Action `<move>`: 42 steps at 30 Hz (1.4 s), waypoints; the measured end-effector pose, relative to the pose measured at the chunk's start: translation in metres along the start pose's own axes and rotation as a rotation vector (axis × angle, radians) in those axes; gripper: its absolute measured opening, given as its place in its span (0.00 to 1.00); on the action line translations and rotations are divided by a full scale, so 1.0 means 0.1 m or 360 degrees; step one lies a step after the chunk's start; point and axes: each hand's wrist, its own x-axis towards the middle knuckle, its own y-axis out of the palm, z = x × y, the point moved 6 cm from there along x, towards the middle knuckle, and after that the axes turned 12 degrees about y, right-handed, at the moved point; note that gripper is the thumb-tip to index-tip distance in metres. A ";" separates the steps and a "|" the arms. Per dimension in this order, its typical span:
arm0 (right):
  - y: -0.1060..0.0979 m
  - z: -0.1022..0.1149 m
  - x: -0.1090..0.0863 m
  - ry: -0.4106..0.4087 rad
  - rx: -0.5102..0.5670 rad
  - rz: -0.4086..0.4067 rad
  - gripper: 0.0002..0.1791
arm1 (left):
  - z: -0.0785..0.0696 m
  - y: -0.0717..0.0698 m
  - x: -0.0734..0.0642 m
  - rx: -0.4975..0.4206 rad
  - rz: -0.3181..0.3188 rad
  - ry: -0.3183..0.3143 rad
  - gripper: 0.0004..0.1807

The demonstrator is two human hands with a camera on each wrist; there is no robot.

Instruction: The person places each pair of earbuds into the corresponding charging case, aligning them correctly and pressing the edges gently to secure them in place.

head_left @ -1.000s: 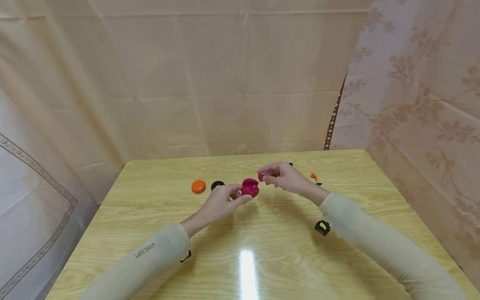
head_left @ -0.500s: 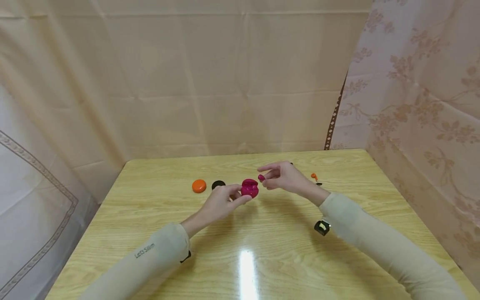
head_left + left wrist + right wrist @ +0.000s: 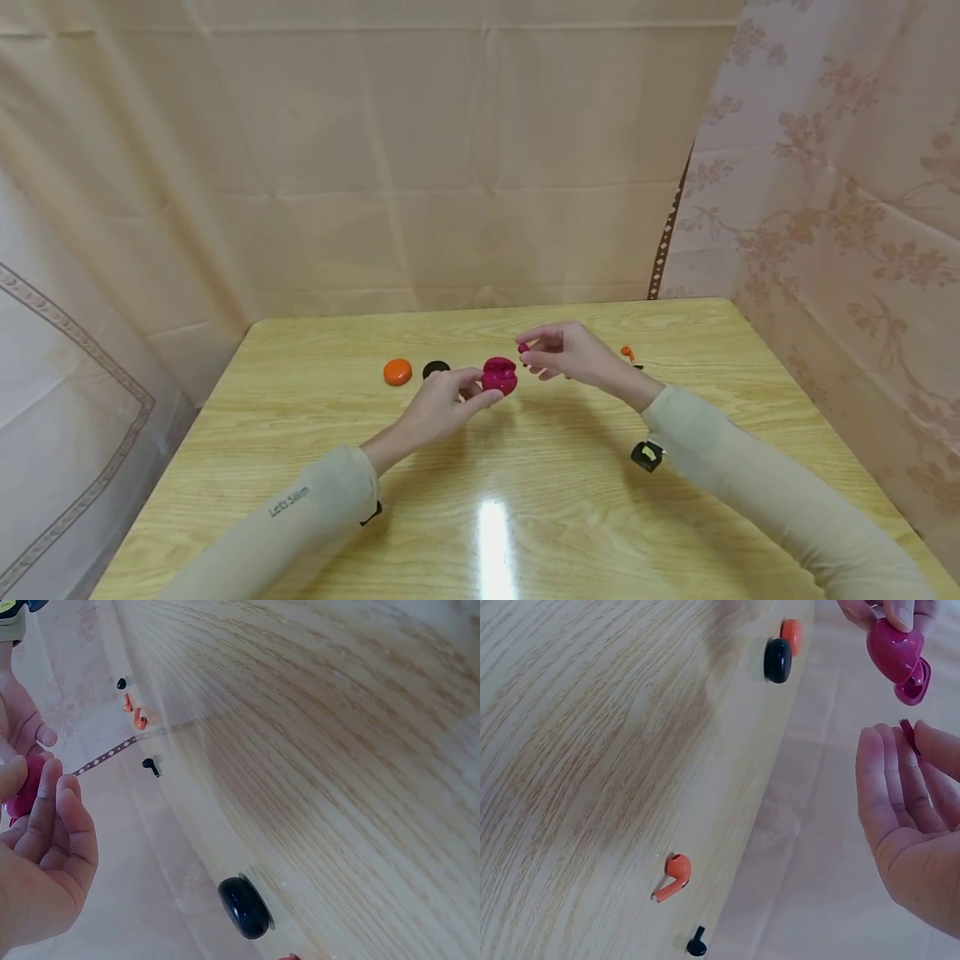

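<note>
My left hand (image 3: 450,402) grips a glossy magenta earbud case (image 3: 499,381) by its side, raised above the wooden table. The case's lid (image 3: 915,684) is up, and its inside faces me in the head view. Just to the right, my right hand (image 3: 568,354) pinches a magenta earbud (image 3: 523,350) between thumb and fingers, a short gap from the case. Only the earbud's stem (image 3: 908,733) shows past the fingertips in the right wrist view. In the left wrist view, fingers cover much of the case (image 3: 28,787).
Left of the hands lie a round orange case (image 3: 397,372) and a black case (image 3: 436,367), partly behind my left hand. Orange earbuds (image 3: 140,718) and black earbuds (image 3: 151,766) lie loose near the table's far side. A curtain hangs behind the table.
My right fingers have turned the magenta earbud, and the index finger, lifted half a second ago, is back against it. My left hand and the case stay nearly still.
</note>
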 end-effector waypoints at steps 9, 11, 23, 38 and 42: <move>-0.03 0.01 -0.02 -0.0005 0.0016 -0.0011 0.21 | 0.00 0.00 -0.01 -0.0008 -0.0005 0.0004 0.13; -0.03 0.03 -0.03 -0.0017 0.0022 -0.0015 0.21 | 0.00 -0.01 0.00 -0.0003 -0.0009 0.0007 0.12; 0.00 0.17 -0.14 -0.0117 -0.0081 -0.0083 0.16 | -0.02 -0.01 0.03 0.0020 -0.0010 0.0029 0.14; 0.23 0.37 -0.26 -0.0524 -0.0394 -0.0209 0.10 | -0.06 0.01 0.04 -0.0011 -0.0006 0.0070 0.13; 0.25 0.38 -0.27 -0.0502 -0.0413 -0.0221 0.10 | -0.08 0.02 0.04 -0.0019 -0.0013 0.0093 0.14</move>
